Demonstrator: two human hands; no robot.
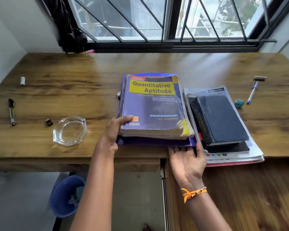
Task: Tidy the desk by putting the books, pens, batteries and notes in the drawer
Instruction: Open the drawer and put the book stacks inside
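The purple book stack (151, 105) is lying at the desk (73, 97) centre, its front overhanging the folder beneath. The left hand (113, 134) is gripping its 7 o'clock corner, thumb on the cover, fingers curled underneath. The right hand (187, 161) is sliding spread fingers under the 5 o'clock corner. Judged step: lifting the first stack. The next move requires a level lift toward 6 o'clock. The second stack (220, 124) is touching at 3 o'clock; open room lies at 9 o'clock.

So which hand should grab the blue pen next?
Probably the right hand. The blue pen lies on the desk's right side, beyond the black book pile. The left hand grips the Quantitative Aptitude book.
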